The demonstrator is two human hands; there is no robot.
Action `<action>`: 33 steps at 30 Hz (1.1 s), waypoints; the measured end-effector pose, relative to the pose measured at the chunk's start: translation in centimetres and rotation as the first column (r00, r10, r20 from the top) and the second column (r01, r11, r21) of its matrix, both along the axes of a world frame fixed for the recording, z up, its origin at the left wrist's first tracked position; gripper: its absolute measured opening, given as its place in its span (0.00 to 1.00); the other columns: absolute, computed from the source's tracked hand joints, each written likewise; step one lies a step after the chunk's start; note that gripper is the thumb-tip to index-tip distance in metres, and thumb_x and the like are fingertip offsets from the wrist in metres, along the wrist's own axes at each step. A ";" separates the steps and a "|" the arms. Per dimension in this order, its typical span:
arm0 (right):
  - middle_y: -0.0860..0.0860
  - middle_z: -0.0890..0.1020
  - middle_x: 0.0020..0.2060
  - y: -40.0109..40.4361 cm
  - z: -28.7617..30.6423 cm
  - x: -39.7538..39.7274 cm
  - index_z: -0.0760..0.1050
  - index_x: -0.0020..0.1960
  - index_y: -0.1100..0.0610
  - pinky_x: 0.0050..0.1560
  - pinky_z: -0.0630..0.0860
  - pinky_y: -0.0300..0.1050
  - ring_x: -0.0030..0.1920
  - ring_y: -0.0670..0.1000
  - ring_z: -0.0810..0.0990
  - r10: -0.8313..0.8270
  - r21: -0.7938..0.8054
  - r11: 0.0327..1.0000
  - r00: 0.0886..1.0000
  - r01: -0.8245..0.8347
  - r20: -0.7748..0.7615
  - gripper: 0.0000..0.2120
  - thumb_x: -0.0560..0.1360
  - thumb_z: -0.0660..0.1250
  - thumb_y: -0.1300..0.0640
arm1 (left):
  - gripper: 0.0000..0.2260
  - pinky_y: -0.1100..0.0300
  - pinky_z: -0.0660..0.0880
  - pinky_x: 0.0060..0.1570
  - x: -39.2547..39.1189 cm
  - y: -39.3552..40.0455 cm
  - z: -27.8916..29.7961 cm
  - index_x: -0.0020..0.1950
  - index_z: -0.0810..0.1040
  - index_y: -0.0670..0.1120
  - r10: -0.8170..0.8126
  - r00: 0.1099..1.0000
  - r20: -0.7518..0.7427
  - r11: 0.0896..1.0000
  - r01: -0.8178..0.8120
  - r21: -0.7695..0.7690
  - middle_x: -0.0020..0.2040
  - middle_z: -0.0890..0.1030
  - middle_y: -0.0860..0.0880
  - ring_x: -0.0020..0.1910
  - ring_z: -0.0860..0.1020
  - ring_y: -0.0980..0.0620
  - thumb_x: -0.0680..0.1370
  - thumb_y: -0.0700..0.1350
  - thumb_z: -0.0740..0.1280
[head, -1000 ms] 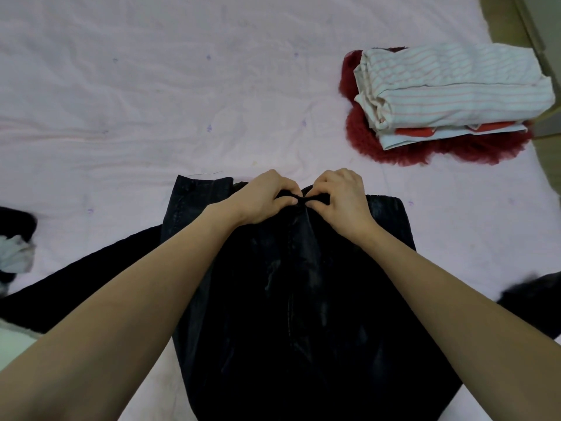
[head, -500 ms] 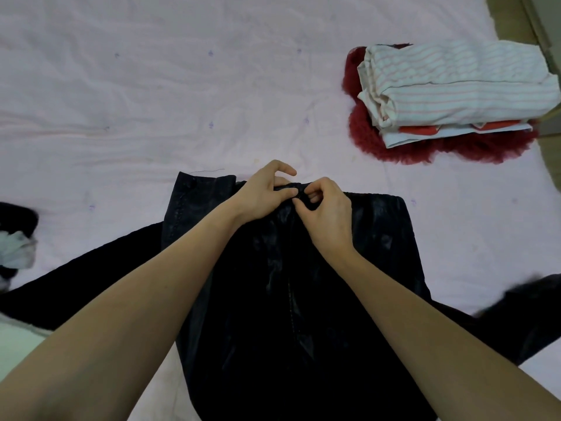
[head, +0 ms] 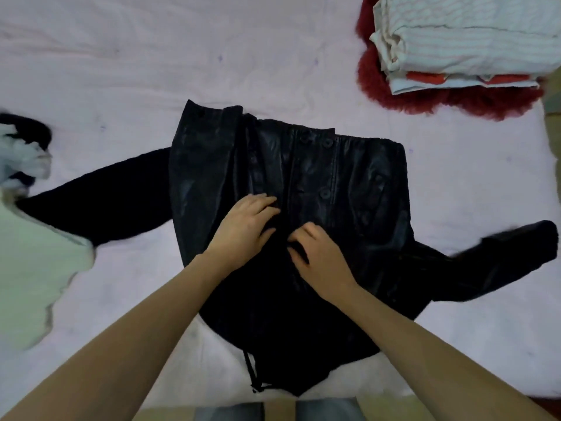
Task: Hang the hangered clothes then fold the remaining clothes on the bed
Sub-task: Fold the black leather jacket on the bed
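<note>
Both of your hands are down on the black jacket (head: 358,189), which lies spread flat at the centre of the pink bed sheet (head: 121,71), its buttoned front facing up. Your left hand (head: 246,229) lies palm-down just left of the front closure, fingers loosely curled and pressed to the fabric; whether they pinch any of it you cannot tell from here. Your right hand (head: 318,253) sits just beside it at about 4 o'clock, fingertips bent onto the closure — clamped or merely resting, the view does not settle.

One sleeve runs out toward 9 o'clock, the other toward 3 o'clock, where its cuff is blurred. A thin black cord (head: 250,372) hangs from the jacket's near edge at 6 o'clock.

At 1 o'clock, well apart from the jacket, a folded striped garment (head: 461,41) is stacked on a red-and-white piece, all on a fuzzy red garment (head: 449,100). At 9 o'clock a blurred pale cloth (head: 33,268) and a black-and-white bundle (head: 21,156) lie at the bed's edge.
</note>
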State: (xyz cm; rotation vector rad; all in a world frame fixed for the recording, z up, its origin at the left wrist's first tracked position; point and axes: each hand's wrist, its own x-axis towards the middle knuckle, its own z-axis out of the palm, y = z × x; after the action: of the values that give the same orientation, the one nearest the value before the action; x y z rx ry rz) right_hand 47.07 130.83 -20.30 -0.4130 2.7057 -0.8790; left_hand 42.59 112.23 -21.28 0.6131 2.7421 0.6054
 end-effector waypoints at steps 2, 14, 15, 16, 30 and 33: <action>0.51 0.73 0.48 0.1 -0.7 2.4 0.75 0.52 0.59 0.48 0.75 0.46 0.48 0.50 0.73 -0.030 0.008 1.000 0.995 0.029 0.094 0.07 0.76 0.68 0.57 | 0.19 0.53 0.55 0.75 3.3 0.1 -0.2 0.66 0.76 0.43 -0.002 0.998 0.055 1.000 0.001 0.009 0.72 0.70 0.45 0.73 0.66 0.46 0.77 0.45 0.70; 0.52 0.68 0.72 0.8 -1.5 12.6 0.76 0.65 0.58 0.71 0.62 0.45 0.73 0.50 0.62 -0.252 0.047 0.967 0.963 0.249 0.096 0.23 0.75 0.69 0.47 | 0.32 0.52 0.39 0.76 16.7 -1.6 -1.6 0.77 0.59 0.53 0.016 0.969 0.245 0.999 -0.005 -0.044 0.79 0.51 0.50 0.78 0.45 0.51 0.76 0.67 0.48; 0.53 0.69 0.71 0.6 -1.4 13.0 0.76 0.65 0.59 0.71 0.63 0.45 0.72 0.51 0.63 -0.270 0.052 0.963 0.960 0.266 0.077 0.23 0.75 0.69 0.46 | 0.31 0.51 0.38 0.76 16.8 -1.5 -1.6 0.77 0.58 0.54 0.029 0.969 0.244 0.998 -0.017 -0.053 0.79 0.50 0.50 0.78 0.44 0.50 0.77 0.66 0.52; 0.53 0.70 0.70 0.4 -1.3 13.4 0.76 0.65 0.59 0.70 0.63 0.45 0.72 0.51 0.63 -0.288 0.053 0.957 0.955 0.284 0.067 0.24 0.75 0.69 0.46 | 0.30 0.50 0.36 0.75 17.0 -1.2 -1.6 0.77 0.58 0.55 0.038 0.970 0.239 0.998 -0.025 -0.059 0.79 0.49 0.50 0.78 0.43 0.49 0.78 0.63 0.56; 0.51 0.76 0.59 -1.7 -1.0 17.5 0.78 0.55 0.58 0.62 0.71 0.48 0.61 0.51 0.72 -0.427 0.146 0.901 0.896 0.409 0.124 0.20 0.75 0.66 0.43 | 0.13 0.50 0.54 0.72 18.1 -0.4 -1.0 0.62 0.80 0.53 0.211 0.960 0.184 0.968 -0.232 0.099 0.63 0.78 0.50 0.66 0.71 0.48 0.78 0.48 0.67; 0.52 0.73 0.56 -3.2 -1.3 17.0 0.73 0.55 0.56 0.60 0.70 0.50 0.58 0.54 0.71 -0.409 0.344 0.863 0.911 0.371 0.044 0.27 0.69 0.69 0.36 | 0.11 0.53 0.65 0.64 18.0 0.2 -0.6 0.59 0.82 0.54 0.308 0.933 0.189 0.940 -0.328 0.091 0.58 0.80 0.51 0.61 0.74 0.47 0.78 0.48 0.67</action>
State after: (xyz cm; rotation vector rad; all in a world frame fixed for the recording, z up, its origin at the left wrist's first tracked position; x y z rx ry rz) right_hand 64.03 127.59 -21.55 0.2629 2.7961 -0.4957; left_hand 60.59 112.48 -21.90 0.1262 2.6711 0.8599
